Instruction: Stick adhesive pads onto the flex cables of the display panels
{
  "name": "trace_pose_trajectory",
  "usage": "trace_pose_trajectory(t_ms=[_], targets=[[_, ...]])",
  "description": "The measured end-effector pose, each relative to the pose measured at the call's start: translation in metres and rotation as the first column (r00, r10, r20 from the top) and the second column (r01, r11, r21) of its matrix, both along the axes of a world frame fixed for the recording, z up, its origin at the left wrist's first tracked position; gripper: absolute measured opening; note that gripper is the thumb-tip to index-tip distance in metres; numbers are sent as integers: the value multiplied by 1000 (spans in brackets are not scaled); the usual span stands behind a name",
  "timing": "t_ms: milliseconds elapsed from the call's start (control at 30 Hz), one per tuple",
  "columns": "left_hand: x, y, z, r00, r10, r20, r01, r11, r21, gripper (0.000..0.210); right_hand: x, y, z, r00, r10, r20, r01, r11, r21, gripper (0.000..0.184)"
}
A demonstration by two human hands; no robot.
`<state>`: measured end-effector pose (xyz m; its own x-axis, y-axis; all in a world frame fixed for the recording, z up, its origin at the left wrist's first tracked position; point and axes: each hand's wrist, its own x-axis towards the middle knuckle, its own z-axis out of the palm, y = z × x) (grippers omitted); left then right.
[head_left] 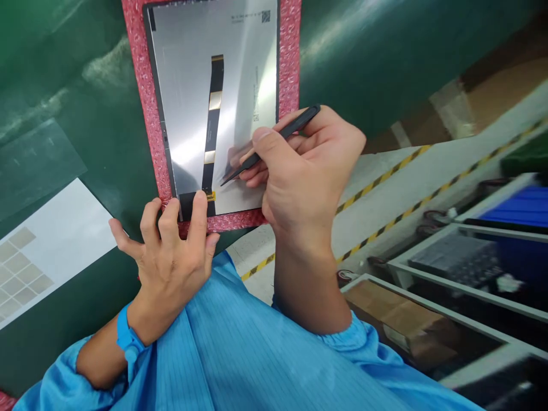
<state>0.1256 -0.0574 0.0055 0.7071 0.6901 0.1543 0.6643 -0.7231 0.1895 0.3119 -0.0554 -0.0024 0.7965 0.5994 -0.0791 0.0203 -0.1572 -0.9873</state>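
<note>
The left hand [171, 257] is spread wide, palm down, and grips nothing; its index fingertip rests at the near end of the dark ribbon cable [214, 125], beside a gold connector [211, 196]. The right hand [310, 177] is closed around a black pointed tool [280, 141], held like a pen. The tip points left and near, just right of the cable's near end; contact with the surface below cannot be confirmed.

The cable lies lengthwise on the silver back of a flat display panel [184, 103], which sits beyond the left hand. The right hand is reflected in the panel's surface, and a square printed code [266, 16] marks the far right corner. Pink padding [148, 114] shows around the panel, on a green work surface [115, 137].

To the left lie a white sheet [71, 220] bearing grey squares and, farther off, a clear sheet [38, 165]. A blue band [125, 331] circles the left wrist. To the right, yellow-and-black tape [385, 177] crosses the floor; nearer stands a shelf holding a cardboard box [394, 314].
</note>
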Motion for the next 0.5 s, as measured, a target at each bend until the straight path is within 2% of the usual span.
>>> trace_pose_trajectory(t_ms=[133,267,333,433,500], targets=[[0,-6,0,1000,-9,-5,9,996,84,53,-3,3,1,999,-24,-42,24,1000,-19,22],[0,-21,-2,998,50,-23,-46,986,162,53,-13,9,5,990,-83,-110,93,991,92,21],[-3,-25,-5,997,77,-27,-71,978,198,57,-16,11,6,990,-75,-117,88,990,108,19],[-17,-24,3,996,87,-11,-84,984,158,56,-22,12,14,994,-42,-100,49,997,64,19],[-41,-17,15,992,117,52,-121,989,81,48,-34,14,24,997,-19,-73,23,998,59,18]])
